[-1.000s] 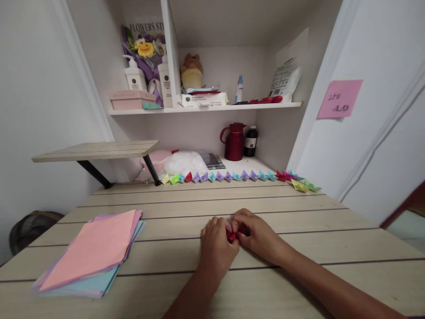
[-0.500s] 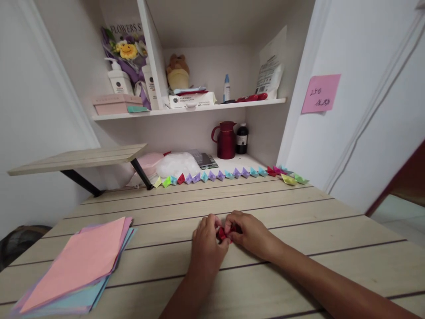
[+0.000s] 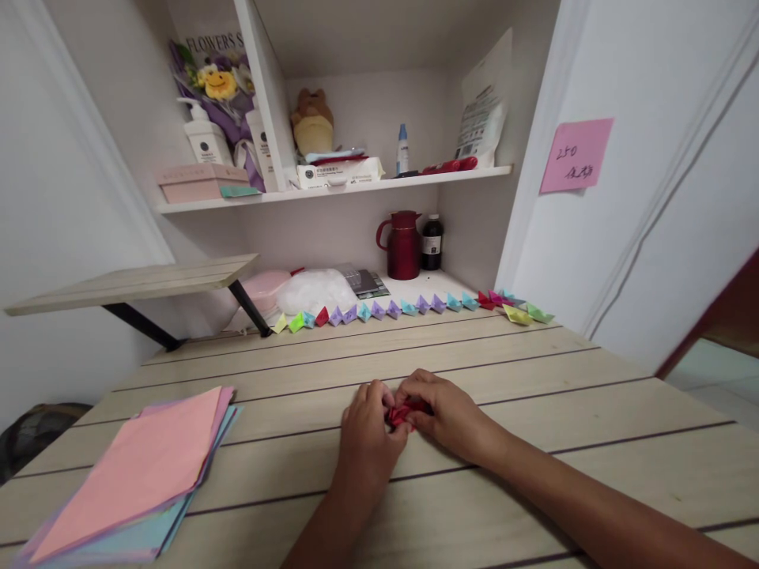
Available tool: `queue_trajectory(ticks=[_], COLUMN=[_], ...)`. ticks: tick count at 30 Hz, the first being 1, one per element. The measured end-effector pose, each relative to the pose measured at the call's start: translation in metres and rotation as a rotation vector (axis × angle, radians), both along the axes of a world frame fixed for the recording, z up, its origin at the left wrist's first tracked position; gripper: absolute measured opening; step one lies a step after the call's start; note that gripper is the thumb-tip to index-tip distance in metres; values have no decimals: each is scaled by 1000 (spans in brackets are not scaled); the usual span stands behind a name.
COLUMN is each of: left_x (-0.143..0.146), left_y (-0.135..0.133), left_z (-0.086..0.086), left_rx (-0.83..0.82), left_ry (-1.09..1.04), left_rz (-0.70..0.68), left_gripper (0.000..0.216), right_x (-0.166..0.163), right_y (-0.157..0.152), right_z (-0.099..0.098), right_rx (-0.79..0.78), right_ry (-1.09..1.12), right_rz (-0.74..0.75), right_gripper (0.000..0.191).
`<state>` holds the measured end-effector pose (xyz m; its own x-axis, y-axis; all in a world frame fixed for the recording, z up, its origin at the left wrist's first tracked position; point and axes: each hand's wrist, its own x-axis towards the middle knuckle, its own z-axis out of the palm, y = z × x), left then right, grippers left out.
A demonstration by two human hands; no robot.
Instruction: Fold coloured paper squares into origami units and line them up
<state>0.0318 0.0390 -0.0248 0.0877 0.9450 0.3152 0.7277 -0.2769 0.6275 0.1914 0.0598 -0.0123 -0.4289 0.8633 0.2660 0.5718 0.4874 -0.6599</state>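
Observation:
A small folded piece of red paper (image 3: 401,413) is pinched between both hands over the middle of the wooden table (image 3: 534,379). My left hand (image 3: 368,435) grips its left side with curled fingers. My right hand (image 3: 443,415) closes on its right side, and most of the paper is hidden by the fingers. A stack of coloured paper sheets (image 3: 130,474), pink on top, lies at the front left.
A row of several small folded paper boats (image 3: 409,307) lines the table's far edge. Behind it stand a dark red jug (image 3: 404,245) and a dark bottle (image 3: 432,242). A raised wooden shelf board (image 3: 136,280) juts out at left; a pink note (image 3: 575,156) hangs on the right wall.
Both hands stay closed on the red paper, with small finger shifts. The view has swung to the right, so everything sits further left in the picture.

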Motion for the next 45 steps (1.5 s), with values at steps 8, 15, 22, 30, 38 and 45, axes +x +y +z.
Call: queue_trajectory(ticks=[8,15,22,30,38,45], left_x=[1,0,-2,-3,-1,3], left_y=[2,2,1,0,-4,-8], left_z=[-3,-4,-3,-2,0,5], left_rx=[27,13,11,7,23,9], left_ry=[53,63,8,-10,169,241], left_rz=[29,35,5,-54,44,88], left_gripper=[29,28,29,23,12,10], right_x=[-1,0,0,-1,0,-3], right_y=[-2,2,4,4,4,3], right_z=[-1,-3,3,2,2,-1], right_rx=[-17,-6,-29,-45,-43,4], right_ry=[55,0,-52,-65,-37,-62], right_rz=[31,61,32,-34,-13,-29], right_gripper=[29,27,19,12,20,26])
